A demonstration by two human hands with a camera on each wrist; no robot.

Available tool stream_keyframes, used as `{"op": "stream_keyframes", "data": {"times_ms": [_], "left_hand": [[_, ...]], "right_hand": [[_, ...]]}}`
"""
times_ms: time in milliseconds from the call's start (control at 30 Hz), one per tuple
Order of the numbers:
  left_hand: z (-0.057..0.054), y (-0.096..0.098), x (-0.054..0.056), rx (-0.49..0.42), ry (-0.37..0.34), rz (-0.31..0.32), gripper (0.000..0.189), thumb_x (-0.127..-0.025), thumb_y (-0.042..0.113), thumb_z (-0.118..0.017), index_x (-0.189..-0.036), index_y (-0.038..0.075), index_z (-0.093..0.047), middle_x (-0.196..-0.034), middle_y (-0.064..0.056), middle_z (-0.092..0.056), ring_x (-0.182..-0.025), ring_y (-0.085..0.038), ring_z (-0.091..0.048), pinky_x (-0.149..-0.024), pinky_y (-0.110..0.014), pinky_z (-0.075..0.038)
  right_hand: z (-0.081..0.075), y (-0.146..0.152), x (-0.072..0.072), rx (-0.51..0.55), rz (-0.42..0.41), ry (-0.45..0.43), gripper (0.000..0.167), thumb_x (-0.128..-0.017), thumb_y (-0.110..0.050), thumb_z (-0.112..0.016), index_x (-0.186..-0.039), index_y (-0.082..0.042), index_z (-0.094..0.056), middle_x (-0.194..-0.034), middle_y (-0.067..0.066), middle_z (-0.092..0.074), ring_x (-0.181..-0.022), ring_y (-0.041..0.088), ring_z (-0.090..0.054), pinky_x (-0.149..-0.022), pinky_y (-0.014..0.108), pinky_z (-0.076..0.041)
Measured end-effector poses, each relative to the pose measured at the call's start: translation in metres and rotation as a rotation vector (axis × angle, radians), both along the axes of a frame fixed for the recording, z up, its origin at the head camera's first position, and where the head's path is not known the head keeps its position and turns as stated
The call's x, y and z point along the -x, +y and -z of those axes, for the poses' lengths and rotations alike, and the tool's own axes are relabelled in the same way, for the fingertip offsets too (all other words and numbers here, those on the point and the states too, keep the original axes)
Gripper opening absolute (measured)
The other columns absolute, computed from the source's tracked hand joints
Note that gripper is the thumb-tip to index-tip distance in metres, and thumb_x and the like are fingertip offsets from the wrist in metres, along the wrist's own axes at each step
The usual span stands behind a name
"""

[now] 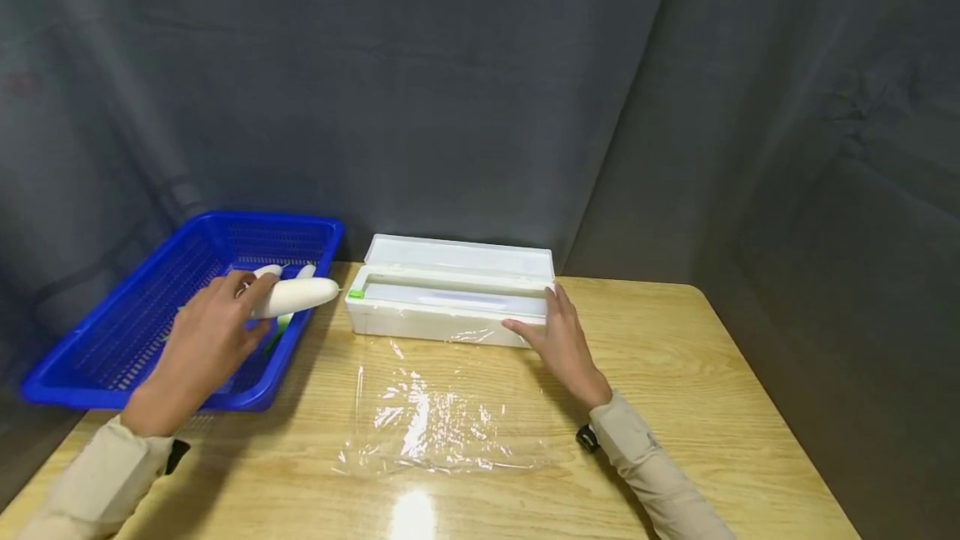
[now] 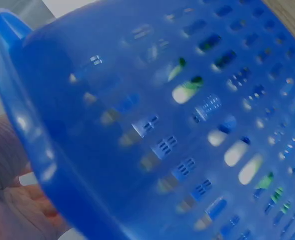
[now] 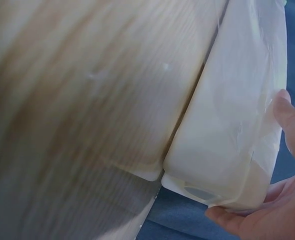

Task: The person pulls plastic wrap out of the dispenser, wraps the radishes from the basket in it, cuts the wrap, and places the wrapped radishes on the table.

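My left hand [image 1: 217, 327] grips a white radish [image 1: 296, 297] above the right side of the blue basket [image 1: 288, 361]; its thin root tip points right. In the left wrist view the basket wall [image 2: 87, 130] hides much of the hand [image 2: 17, 195]. My right hand [image 1: 561, 340] holds the right end of a white cling film dispenser [image 1: 435, 321], thumb on its front and fingers around the end. The dispenser's lid [image 1: 457, 255] is raised, and a roll [image 1: 457, 297] lies inside. A clear sheet of cling film [image 1: 442, 423] extends from the dispenser's front onto the table.
More white radishes [image 1: 306, 272] with green parts lie in the basket. A green piece [image 1: 356, 293] sits at the dispenser's left end. Dark grey cloth [image 1: 480, 90] hangs behind the wooden table [image 1: 675, 373] and along its right side.
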State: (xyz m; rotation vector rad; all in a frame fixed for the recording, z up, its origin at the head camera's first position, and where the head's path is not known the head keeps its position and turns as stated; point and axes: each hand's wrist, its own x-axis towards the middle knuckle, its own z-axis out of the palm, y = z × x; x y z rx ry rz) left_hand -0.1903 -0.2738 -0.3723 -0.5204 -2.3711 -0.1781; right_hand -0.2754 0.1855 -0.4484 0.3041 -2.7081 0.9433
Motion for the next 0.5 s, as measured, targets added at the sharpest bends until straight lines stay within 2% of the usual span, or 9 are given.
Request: {"op": "stream_keyframes", "data": {"times_ms": [300,500], "left_hand": [[0.002,0.003,0.004,-0.007,0.028,0.005,0.072,-0.058,-0.007,-0.094,-0.123,0.0,-0.064,-0.103,-0.028,-0.064,-0.082,-0.046,-0.062,-0.06,-0.059,-0.05],[0.005,0.017,0.007,0.004,0.058,0.047,0.075,-0.055,-0.009,-0.096,-0.122,-0.002,-0.063,-0.107,-0.029,-0.064,-0.087,-0.049,-0.064,-0.068,-0.061,-0.052]], "right_hand": [[-0.001,-0.004,0.002,0.01,-0.01,0.002,0.104,-0.088,-0.05,-0.083,-0.155,0.014,-0.034,-0.162,0.039,-0.026,-0.148,0.055,-0.034,-0.118,0.062,-0.037],[-0.002,-0.004,0.004,0.007,-0.013,0.028,0.103,-0.088,-0.05,-0.082,-0.154,0.015,-0.036,-0.161,0.04,-0.028,-0.147,0.055,-0.035,-0.118,0.062,-0.036]]}}
